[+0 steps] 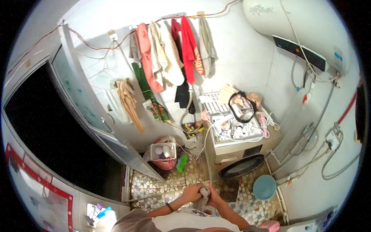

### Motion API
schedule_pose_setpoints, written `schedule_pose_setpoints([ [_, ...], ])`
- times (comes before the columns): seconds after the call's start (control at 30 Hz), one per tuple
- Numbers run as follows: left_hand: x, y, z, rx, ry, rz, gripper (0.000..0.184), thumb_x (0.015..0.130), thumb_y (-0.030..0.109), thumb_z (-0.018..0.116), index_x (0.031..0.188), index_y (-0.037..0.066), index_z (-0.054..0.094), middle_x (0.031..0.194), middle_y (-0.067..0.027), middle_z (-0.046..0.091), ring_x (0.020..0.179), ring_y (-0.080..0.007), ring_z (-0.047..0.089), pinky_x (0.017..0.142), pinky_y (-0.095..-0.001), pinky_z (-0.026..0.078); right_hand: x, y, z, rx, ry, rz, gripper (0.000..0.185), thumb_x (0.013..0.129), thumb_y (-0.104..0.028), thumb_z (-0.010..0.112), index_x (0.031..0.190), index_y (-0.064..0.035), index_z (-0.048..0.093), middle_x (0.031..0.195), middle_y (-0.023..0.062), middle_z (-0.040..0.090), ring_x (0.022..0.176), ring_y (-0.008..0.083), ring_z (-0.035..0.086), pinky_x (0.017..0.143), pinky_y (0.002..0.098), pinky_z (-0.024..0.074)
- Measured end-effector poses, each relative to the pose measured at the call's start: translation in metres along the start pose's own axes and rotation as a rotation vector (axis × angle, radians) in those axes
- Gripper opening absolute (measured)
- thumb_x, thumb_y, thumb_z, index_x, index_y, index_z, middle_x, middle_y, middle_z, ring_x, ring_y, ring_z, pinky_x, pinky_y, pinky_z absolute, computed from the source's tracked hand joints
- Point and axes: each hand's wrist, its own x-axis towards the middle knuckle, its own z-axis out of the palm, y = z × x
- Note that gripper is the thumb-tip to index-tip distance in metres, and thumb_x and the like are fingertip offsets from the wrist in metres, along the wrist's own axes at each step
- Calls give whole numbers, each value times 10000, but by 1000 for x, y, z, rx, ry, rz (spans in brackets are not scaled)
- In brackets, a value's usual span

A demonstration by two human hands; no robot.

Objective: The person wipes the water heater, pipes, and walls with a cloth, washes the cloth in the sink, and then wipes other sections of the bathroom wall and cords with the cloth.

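My left hand (192, 193) and my right hand (215, 198) are close together at the lower middle of the head view, in front of my body. Between them is a bunched greyish cloth (204, 194), gripped from both sides. A thin pole (166, 195) runs from the door side toward my hands; whether a hand touches it cannot be told. A dark band is on my left wrist. Pebble-patterned floor tiles show beneath.
A washing machine (232, 152) bearing a cluttered tray stands ahead right, a blue basin (264, 187) beside it. Ahead left are a basket (163, 151), a green brush (182, 163) and an open door (135, 164). Clothes (166, 54) hang on the wall.
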Motion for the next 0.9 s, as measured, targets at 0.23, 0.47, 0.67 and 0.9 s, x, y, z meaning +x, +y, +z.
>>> schedule_pose_setpoints([
  [0.23, 22, -56, -68, 594, -189, 17, 331, 816, 289, 692, 1107, 137, 657, 967, -149, 697, 873, -347, 664, 779, -467, 521, 20, 12, -72, -593, 270, -289, 584, 982, -529, 501, 1344, -73, 547, 1356, 131, 537, 1262, 298, 467, 1011, 500, 390],
  [0.47, -6, -101, -304, 882, 1449, 45, 694, 813, 522, 756, 1184, -12, 515, 1162, -185, 516, 1110, -362, 496, 951, -527, 420, -71, 52, -92, 80, 871, -349, 572, 881, -385, 717, 1237, 44, 591, 1058, 135, 683, 978, 239, 646, 755, 371, 545],
  [0.67, 10, -213, -413, 1065, 1539, -141, 998, 659, 743, 748, 1168, -49, 418, 1145, -225, 416, 1081, -358, 415, 859, -529, 410, -103, 160, -152, 44, 1128, -267, 423, 924, -292, 665, 1213, 12, 608, 1077, 114, 671, 931, 212, 645, 807, 370, 525],
  [0.9, 13, -256, -450, 992, 1794, -47, 1030, 644, 732, 767, 1158, -72, 380, 1128, -217, 378, 1073, -362, 399, 856, -545, 396, -97, 171, -70, 198, 1237, -269, 310, 956, -251, 615, 1126, 8, 633, 1006, 107, 686, 851, 237, 693, 724, 375, 582],
])
